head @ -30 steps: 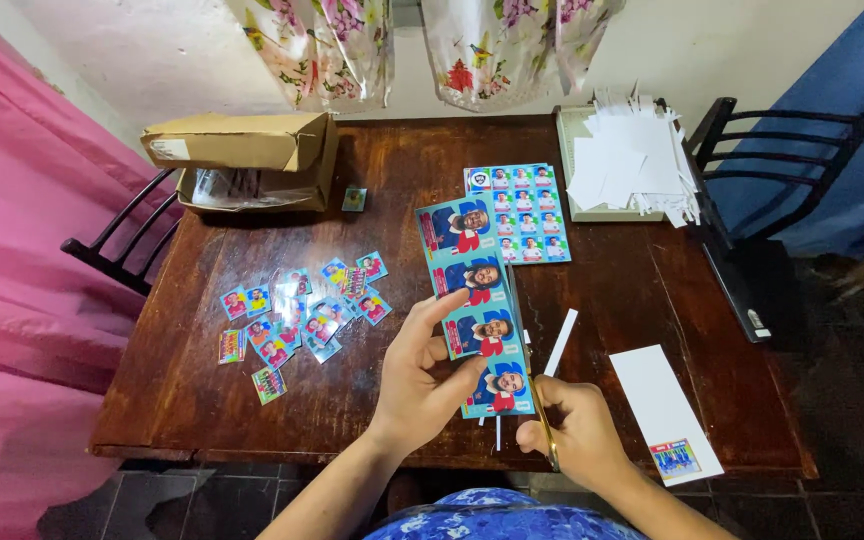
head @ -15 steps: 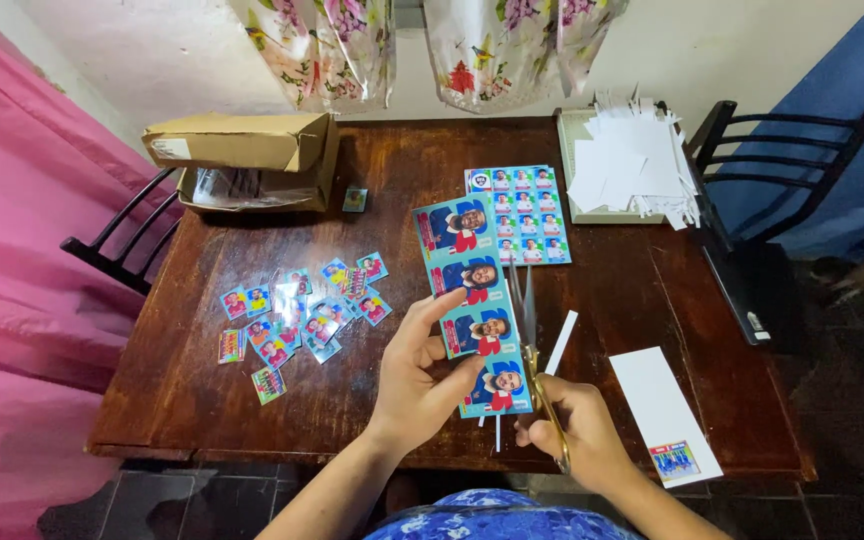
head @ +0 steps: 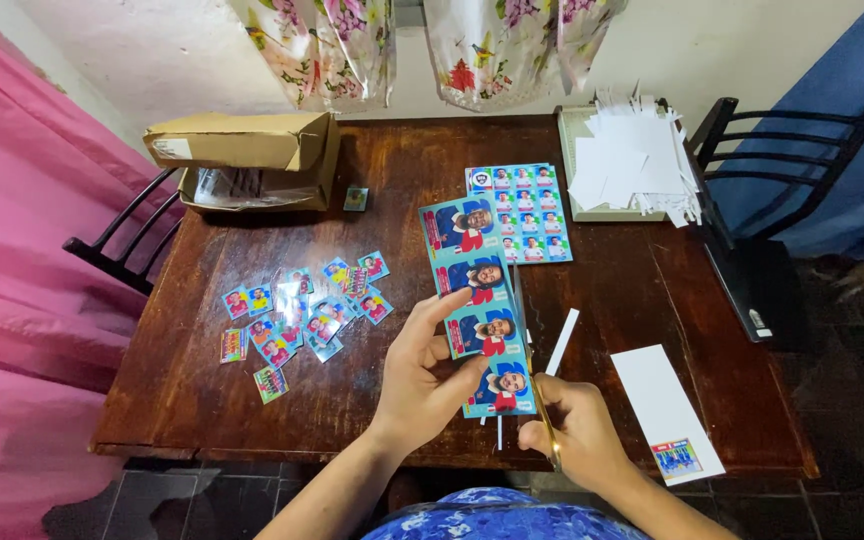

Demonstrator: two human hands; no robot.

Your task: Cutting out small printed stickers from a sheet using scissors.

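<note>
Left hand (head: 422, 375) pinching the card strip (head: 479, 305) flat, right hand (head: 577, 435) closed on scissors (head: 532, 360) pointing 12 o'clock, so I'd cut slowly along that right edge.

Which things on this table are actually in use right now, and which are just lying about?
In use: left hand holding the strip of picture cards; right hand working scissors along its edge.

Lying about: cut cards, uncut sheet, cardboard box, white paper scraps.
</note>
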